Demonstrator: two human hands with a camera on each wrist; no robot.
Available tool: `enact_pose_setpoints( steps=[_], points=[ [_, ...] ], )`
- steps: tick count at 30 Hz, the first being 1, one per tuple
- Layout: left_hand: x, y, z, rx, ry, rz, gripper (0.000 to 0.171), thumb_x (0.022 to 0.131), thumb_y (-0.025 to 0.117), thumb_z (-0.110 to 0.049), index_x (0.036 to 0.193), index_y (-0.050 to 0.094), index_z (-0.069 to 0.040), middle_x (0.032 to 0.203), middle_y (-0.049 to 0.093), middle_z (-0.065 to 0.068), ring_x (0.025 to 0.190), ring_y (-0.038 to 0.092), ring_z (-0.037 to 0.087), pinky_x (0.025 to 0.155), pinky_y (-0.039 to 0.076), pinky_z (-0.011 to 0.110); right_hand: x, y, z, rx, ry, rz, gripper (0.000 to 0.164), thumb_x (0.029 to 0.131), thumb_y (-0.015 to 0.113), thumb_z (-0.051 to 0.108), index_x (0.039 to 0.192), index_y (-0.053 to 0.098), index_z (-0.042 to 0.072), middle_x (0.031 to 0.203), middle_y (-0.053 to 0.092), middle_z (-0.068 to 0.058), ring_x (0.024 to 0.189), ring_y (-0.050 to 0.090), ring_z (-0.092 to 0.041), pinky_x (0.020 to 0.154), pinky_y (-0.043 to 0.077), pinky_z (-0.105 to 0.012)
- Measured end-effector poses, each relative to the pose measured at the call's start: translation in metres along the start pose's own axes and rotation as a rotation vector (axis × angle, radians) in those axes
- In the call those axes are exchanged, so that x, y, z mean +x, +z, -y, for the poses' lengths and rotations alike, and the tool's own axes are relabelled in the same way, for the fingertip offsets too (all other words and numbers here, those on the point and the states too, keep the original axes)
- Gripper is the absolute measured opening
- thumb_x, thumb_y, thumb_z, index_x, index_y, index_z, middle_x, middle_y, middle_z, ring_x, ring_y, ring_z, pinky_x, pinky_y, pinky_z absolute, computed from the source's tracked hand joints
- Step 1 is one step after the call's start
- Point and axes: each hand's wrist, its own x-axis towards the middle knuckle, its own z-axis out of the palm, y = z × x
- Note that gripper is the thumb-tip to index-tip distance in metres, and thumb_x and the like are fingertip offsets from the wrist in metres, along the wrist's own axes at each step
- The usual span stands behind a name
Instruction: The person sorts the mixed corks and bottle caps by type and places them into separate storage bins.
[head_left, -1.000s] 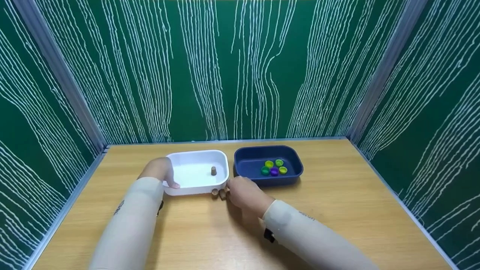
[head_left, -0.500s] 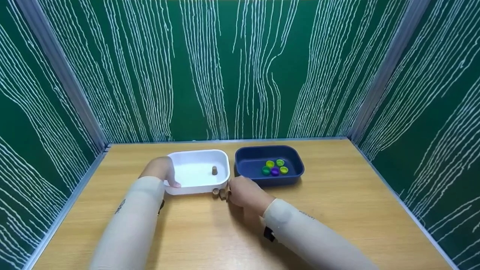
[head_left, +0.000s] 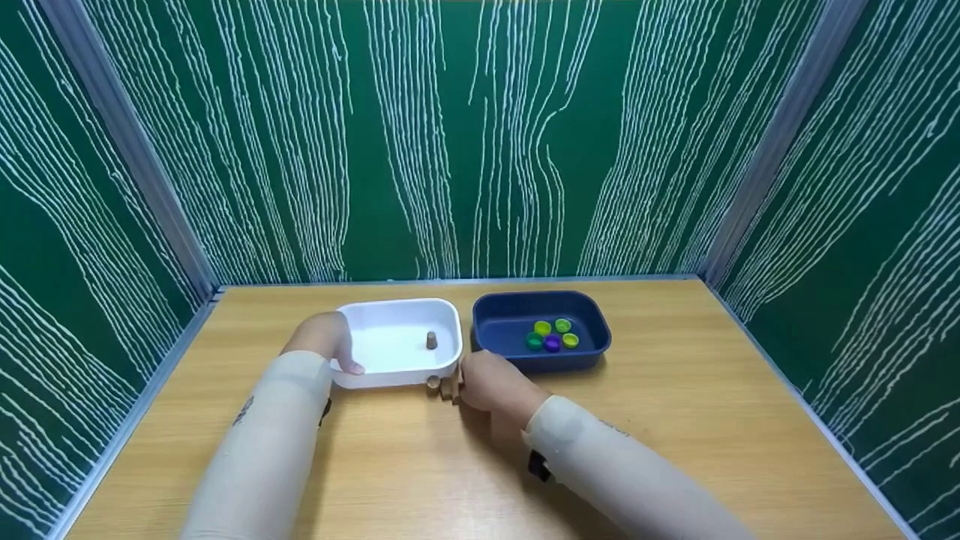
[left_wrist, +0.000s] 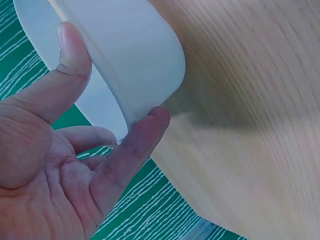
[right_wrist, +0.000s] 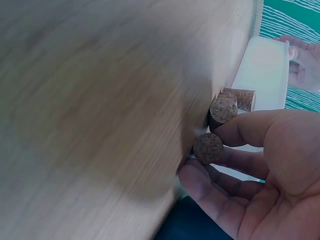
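Observation:
My left hand grips the left end of a white plastic tray; in the left wrist view its thumb lies at the rim and its fingers reach round the end wall. My right hand is at the tray's near right corner. It pinches a cork between thumb and fingers, low over the tabletop. Beside this one, against the tray's front wall, lie another cork and a further cork. Inside the tray one cork stands upright.
To the right of the white tray stands a dark blue tray holding several small round caps in yellow, green and purple. Green panels with white wavy lines enclose the wooden table at the back and sides.
The cork at my right fingertips has come into fuller view beside the other corks. My left hand keeps its hold on the white tray. The whole head view has shifted slightly.

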Motion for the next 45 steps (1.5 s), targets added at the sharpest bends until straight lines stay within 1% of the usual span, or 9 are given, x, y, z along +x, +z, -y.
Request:
enact_pose_setpoints(
  steps=[8,13,19,24,30,32,37,39,45],
  points=[
    [-0.004,-0.002,0.0,-0.03,-0.012,0.006,0.075,0.088,0.1,-0.017,0.149,0.064,0.008,0.158,0.062,0.028,0.149,0.056,0.047,0.135,0.041,0.064,-0.002,-0.004,0.002,0.066,0.019,0.029,0.01,0.101,0.08,0.011,0.093,0.077,0.017,0.087,0.072,-0.002,0.08,0.064,-0.023,0.075,0.054,-0.035],
    [-0.008,-0.002,-0.001,-0.048,-0.009,-0.011,0.071,0.089,0.099,-0.015,0.148,0.066,0.007,0.158,0.063,0.027,0.148,0.057,0.046,0.135,0.04,0.065,-0.001,-0.01,0.003,0.041,0.002,0.017,0.01,0.099,0.08,0.009,0.091,0.076,0.013,0.081,0.07,-0.002,0.075,0.062,-0.022,0.066,0.05,-0.032],
    [-0.016,-0.006,-0.003,-0.02,-0.007,0.0,0.07,0.091,0.098,-0.016,0.148,0.065,0.008,0.159,0.062,0.028,0.146,0.057,0.045,0.135,0.042,0.064,-0.002,-0.024,0.01,0.042,-0.003,0.01,0.004,0.101,0.08,0.01,0.103,0.08,0.007,0.082,0.072,-0.004,0.075,0.064,-0.022,0.066,0.053,-0.031],
    [-0.007,-0.002,-0.002,0.037,0.001,-0.021,0.069,0.09,0.099,-0.018,0.146,0.067,0.008,0.154,0.066,0.027,0.14,0.061,0.042,0.132,0.045,0.063,-0.002,-0.035,0.017,0.027,0.007,-0.005,0.011,0.104,0.081,0.018,0.107,0.083,0.007,0.087,0.075,-0.004,0.079,0.067,-0.023,0.071,0.058,-0.033],
    [0.013,0.004,0.002,0.012,-0.018,-0.019,0.068,0.089,0.099,-0.017,0.145,0.068,0.007,0.153,0.066,0.027,0.14,0.061,0.043,0.131,0.046,0.065,0.001,-0.048,0.025,0.064,0.027,0.012,0.015,0.104,0.083,0.02,0.114,0.082,0.009,0.096,0.078,-0.005,0.083,0.071,-0.024,0.075,0.064,-0.034],
    [0.008,0.003,0.001,0.012,-0.013,-0.023,0.067,0.089,0.099,-0.018,0.144,0.068,0.007,0.153,0.066,0.026,0.14,0.061,0.043,0.132,0.046,0.064,0.001,-0.054,0.027,0.081,0.025,0.017,0.016,0.105,0.082,0.022,0.116,0.081,0.01,0.098,0.078,-0.004,0.086,0.072,-0.024,0.078,0.066,-0.034],
    [-0.022,-0.006,-0.007,-0.017,-0.014,-0.002,0.064,0.093,0.095,-0.015,0.146,0.066,0.007,0.156,0.063,0.028,0.143,0.059,0.044,0.133,0.045,0.064,0.003,-0.064,0.03,0.107,0.005,0.018,0.021,0.108,0.08,0.025,0.123,0.081,0.011,0.107,0.079,-0.004,0.093,0.074,-0.023,0.085,0.068,-0.034],
    [-0.026,-0.008,-0.008,-0.024,-0.018,0.006,0.063,0.094,0.094,-0.014,0.146,0.066,0.007,0.157,0.063,0.028,0.145,0.059,0.045,0.133,0.044,0.064,0.004,-0.066,0.031,0.117,-0.003,0.007,0.023,0.108,0.08,0.025,0.126,0.081,0.011,0.11,0.08,-0.004,0.095,0.074,-0.023,0.089,0.069,-0.035],
    [-0.007,-0.001,-0.002,-0.023,-0.013,-0.018,0.063,0.092,0.097,-0.015,0.143,0.068,0.007,0.154,0.064,0.027,0.142,0.06,0.045,0.132,0.044,0.065,0.011,-0.067,0.033,0.1,-0.047,-0.077,0.02,0.106,0.08,0.021,0.124,0.082,0.012,0.114,0.082,-0.005,0.096,0.073,-0.021,0.097,0.07,-0.039]
  ],
)
